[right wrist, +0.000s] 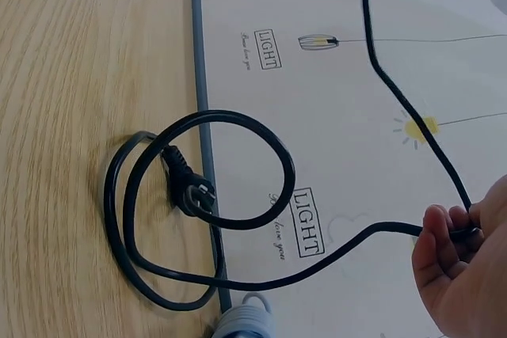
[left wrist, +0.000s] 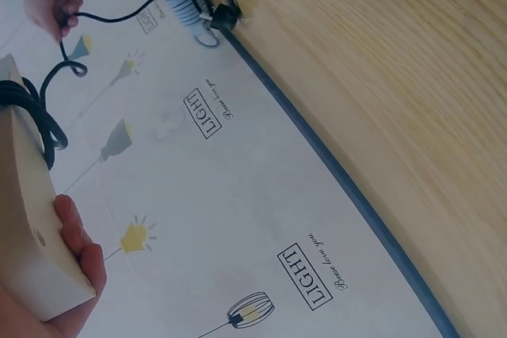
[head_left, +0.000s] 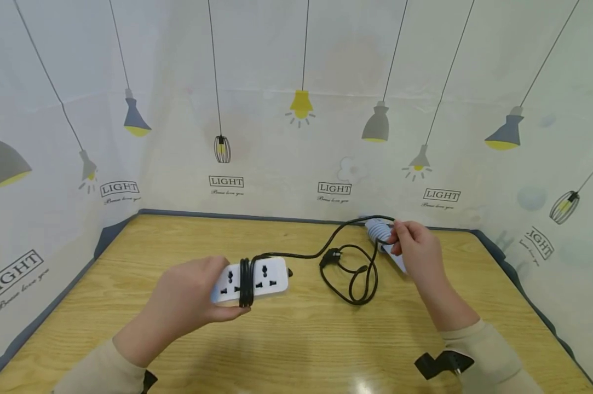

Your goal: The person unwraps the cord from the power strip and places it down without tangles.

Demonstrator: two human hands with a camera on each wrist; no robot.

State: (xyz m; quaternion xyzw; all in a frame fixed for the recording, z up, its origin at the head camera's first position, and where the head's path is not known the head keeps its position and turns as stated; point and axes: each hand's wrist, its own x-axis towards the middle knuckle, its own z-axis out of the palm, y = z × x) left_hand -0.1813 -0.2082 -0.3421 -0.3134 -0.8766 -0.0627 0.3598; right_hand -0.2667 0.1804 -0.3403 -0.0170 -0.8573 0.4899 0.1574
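Note:
My left hand [head_left: 190,290] grips a white power strip [head_left: 276,273] by its left end, thumb along the near edge. Several turns of black cord [head_left: 247,282] are wound round the strip's middle. From there the cord runs to the right, up to my right hand [head_left: 419,251], which pinches it between thumb and fingers. Past that hand, the loose cord drops into loops [right wrist: 289,156] with a black plug [head_left: 332,256] at its end. In the left wrist view, fingers [left wrist: 79,247] wrap round the end of the strip's casing.
Behind the right hand, at the table's back edge, lies a white object with a pale blue-grey coiled cord [head_left: 376,231]. A wooden table [head_left: 296,339] spreads beneath both hands. Lamp-printed sheeting [head_left: 276,65] stands along its back and sides.

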